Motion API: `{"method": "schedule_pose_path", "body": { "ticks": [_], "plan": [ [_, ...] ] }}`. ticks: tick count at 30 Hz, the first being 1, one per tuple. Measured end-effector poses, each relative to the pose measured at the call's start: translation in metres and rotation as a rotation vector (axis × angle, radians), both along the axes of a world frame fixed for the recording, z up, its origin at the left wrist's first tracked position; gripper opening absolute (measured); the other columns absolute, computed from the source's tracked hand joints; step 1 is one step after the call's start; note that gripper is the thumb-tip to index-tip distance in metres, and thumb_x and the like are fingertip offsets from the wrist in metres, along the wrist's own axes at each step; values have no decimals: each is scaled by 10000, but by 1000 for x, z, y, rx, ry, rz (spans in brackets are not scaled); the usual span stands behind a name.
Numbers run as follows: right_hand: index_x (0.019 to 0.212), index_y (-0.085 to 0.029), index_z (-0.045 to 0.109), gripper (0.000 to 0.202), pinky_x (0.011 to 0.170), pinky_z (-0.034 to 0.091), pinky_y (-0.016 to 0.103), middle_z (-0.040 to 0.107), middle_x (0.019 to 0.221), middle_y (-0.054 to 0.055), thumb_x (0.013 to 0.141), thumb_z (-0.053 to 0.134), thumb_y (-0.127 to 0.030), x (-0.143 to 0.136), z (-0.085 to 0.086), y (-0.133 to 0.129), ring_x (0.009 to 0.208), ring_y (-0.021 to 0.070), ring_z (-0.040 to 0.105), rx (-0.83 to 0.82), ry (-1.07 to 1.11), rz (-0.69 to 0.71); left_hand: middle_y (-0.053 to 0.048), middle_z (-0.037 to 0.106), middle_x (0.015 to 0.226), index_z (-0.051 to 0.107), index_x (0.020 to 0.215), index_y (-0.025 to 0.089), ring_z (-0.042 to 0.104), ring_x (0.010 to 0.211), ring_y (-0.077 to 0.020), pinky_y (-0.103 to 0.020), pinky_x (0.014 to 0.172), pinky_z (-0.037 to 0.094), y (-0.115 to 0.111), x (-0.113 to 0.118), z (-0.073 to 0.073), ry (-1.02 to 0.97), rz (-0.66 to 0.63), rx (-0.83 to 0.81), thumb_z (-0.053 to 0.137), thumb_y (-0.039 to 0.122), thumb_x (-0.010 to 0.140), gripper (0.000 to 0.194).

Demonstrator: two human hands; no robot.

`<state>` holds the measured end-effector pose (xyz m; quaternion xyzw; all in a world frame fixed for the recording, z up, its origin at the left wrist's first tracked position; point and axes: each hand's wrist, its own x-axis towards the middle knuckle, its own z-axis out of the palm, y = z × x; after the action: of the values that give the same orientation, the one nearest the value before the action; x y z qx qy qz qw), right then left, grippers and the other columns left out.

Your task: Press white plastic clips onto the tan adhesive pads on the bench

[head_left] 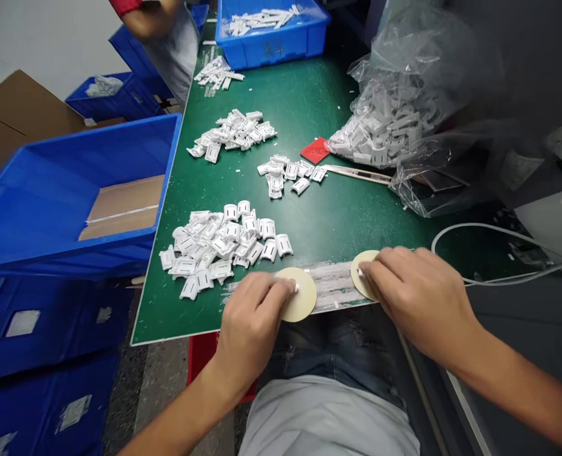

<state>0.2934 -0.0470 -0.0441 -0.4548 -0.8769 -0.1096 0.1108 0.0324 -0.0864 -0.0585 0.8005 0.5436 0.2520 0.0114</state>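
Observation:
Near the front edge of the table, my left hand [252, 316] is closed, thumb and fingers pinched at a flat, round cream disc [304, 304]. A small white bit [297, 288] shows at its fingertips. To the right, my right hand [411, 294] is likewise pinched at a second cream disc [362, 285], partly covered by the fingers, with a white tip [359, 272] beside them. How the white bits join the discs I cannot tell. Beneath and between the discs runs a whitish, scuffed strip [335, 285]. Left of it lies a heap of curved, slotted white plastic parts [219, 244].
Further back are more white part piles [236, 134] [285, 172], a red square [315, 151], a cutter knife [359, 173] and a clear bag of parts [390, 126]. Blue bins stand at the back [271, 50] and left [72, 253]. A white cable [440, 237] loops at right; another person [167, 38] stands behind.

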Motion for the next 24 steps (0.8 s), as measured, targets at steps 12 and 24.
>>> {"method": "schedule_pose_path", "body": {
  "ticks": [12,24],
  "plan": [
    [947,-118,721,196,618,313,342,607,675,49,911,542,-45,-2,4,-5,607,171,451,137,9,112,-76,702,907,652,1000,169,628,874,-189,-326,811,505,-1,0,-2,-28,-30,2,599,62,884,167],
    [935,-140,720,120,589,306,357,646,683,31,904,622,-79,-1,5,-4,605,153,519,212,-25,163,-64,695,832,648,968,178,640,810,-197,-335,764,516,1,4,-6,-30,-12,138,633,77,863,147]
  ]
}}
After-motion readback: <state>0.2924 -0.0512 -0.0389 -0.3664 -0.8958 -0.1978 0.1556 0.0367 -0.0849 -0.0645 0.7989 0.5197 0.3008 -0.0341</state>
